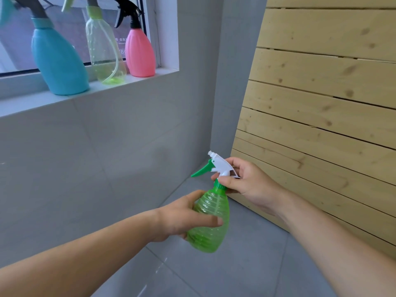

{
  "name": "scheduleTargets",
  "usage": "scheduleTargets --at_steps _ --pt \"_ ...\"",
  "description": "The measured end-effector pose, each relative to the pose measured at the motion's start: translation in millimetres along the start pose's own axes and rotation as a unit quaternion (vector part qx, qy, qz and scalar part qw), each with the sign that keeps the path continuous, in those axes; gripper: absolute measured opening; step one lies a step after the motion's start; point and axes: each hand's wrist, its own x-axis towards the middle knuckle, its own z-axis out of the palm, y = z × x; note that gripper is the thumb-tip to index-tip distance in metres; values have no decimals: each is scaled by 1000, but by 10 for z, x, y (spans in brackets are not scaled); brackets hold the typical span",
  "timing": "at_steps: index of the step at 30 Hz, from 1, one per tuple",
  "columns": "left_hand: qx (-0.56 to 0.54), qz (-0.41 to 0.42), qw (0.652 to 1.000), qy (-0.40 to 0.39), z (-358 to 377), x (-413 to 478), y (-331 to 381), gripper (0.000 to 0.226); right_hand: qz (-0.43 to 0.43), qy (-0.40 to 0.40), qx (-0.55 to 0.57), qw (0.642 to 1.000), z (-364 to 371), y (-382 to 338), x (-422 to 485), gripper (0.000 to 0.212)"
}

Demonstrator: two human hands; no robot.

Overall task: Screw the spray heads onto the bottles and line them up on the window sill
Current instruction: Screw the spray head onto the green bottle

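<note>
Left hand (182,217) grips the ribbed green bottle (209,221); it looks empty, light and squashy. Right hand (246,185) pinches the white spray head (220,165) at its collar, likely the best hold for twisting.

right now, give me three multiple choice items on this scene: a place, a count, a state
1. The pink bottle stands: A on the floor; B on the window sill; C in a hand.
2. Bottles showing on the sill: A three; B one; C six.
3. The white spray head is: A lying on the sill; B on the floor; C on the neck of the green bottle.
Answers: B, it stands at the sill's right end. A, blue bottle, clear bottle, pink. C, the right hand grips it, the left hand holds the bottle.
</note>
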Motion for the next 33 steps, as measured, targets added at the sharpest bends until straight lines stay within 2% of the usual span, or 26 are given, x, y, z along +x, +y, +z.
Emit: scheduleTargets --at_steps 5,11,20,25,31,33 --pt "29 25 999 32 7 -28 6 67 -22 -36 -42 998 -46 9 23 27" --pt "36 28 999 16 13 -31 -9 70 -13 -58 -59 996 -75 72 46 25" --pt "28 6 1000 -12 -16 -46 34 50 8 -85 15 996 -151 136 72 31" --pt "1 -2 999 -40 -48 -24 0 75 4 -103 31 994 -152 134 63 30" --pt "-41 -5 996 -84 -50 12 -16 74 9 -120 56 991 -167 94 45 42" --pt "-47 -6 995 -90 -63 5 -13 75 4 -111 44 993 -140 98 30 38"
